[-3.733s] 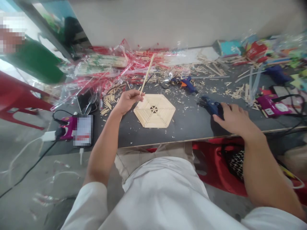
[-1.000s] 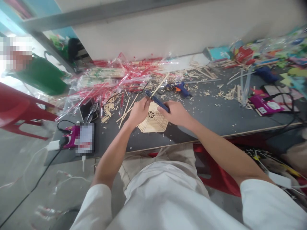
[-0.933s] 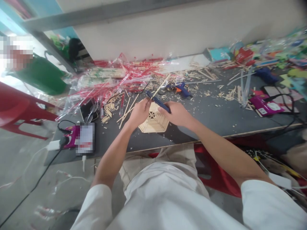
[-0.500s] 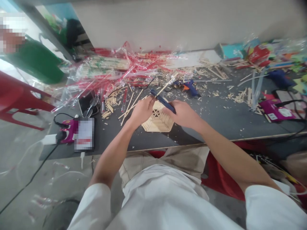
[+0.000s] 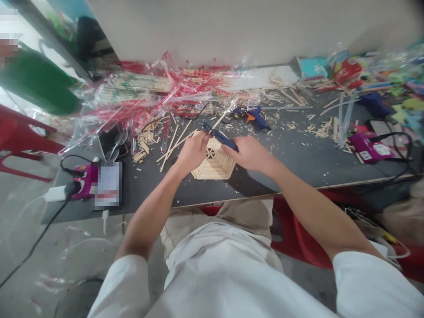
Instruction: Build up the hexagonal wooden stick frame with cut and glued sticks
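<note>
My left hand (image 5: pixel 192 152) is closed on a thin wooden stick (image 5: pixel 221 118) that slants up to the right. My right hand (image 5: pixel 249 153) grips a dark blue tool with handles (image 5: pixel 220 136), its tip meeting the stick just above my left fingers. Both hands hover over a hexagonal panel of glued sticks (image 5: pixel 213 164) lying flat on the grey table (image 5: pixel 291 154).
A blue glue gun (image 5: pixel 252 115) lies behind the hexagon. Loose sticks and chips (image 5: pixel 172 142) and red-and-clear plastic wrappers (image 5: pixel 145 97) litter the back left. A purple box (image 5: pixel 370 150) with cables sits right, a power strip (image 5: pixel 82 185) left, red chairs (image 5: pixel 20 141).
Since 3.7 s ago my right hand picked up the blue tool and brought it to the stick. Over the last second both hands stay together at the stick; the view shifted slightly.
</note>
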`<state>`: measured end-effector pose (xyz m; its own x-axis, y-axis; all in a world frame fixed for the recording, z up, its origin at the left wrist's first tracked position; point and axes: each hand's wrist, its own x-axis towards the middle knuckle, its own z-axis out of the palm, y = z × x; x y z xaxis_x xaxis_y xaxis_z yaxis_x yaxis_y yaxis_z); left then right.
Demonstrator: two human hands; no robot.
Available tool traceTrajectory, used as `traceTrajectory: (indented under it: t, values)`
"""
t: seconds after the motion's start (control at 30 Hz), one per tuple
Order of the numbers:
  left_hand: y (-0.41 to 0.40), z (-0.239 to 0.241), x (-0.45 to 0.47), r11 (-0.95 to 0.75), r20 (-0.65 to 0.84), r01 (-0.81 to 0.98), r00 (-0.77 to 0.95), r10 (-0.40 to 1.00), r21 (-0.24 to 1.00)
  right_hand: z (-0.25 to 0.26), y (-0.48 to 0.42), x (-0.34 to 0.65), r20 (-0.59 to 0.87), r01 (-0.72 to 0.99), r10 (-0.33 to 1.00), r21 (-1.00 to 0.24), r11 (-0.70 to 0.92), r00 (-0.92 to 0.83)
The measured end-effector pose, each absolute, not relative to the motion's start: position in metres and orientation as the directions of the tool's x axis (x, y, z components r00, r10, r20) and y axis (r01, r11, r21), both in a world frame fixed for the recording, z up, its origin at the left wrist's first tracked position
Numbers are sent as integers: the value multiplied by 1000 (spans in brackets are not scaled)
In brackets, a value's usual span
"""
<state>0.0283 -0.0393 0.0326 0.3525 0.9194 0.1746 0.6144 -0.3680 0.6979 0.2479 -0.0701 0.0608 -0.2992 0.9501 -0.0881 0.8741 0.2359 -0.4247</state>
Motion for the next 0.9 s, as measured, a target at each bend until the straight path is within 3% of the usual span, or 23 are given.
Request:
traceTrajectory:
  t: [0.33, 0.47, 0.6, 0.7, 0.9]
  values:
    - [-42, 34, 34, -375, 183, 606, 354, 917, 702, 57, -81, 242, -126, 939, 991, -345, -9, -36]
    - [-51, 41, 37, -321, 83, 705, 350, 933, 632, 57, -77, 253, -203, 919, 965, -387, 78, -167]
    - [-86, 58, 37, -238, -54, 878, 285, 957, 416, 67, -78, 260, -335, 850, 880, -510, 131, -337]
    - [-117, 67, 33, -180, -147, 936, 233, 961, 303, 74, -84, 256, -386, 850, 833, -499, 172, -396]
    - [-134, 59, 23, -68, -172, 915, 147, 974, 399, 75, -85, 236, -415, 859, 787, -437, 268, -456]
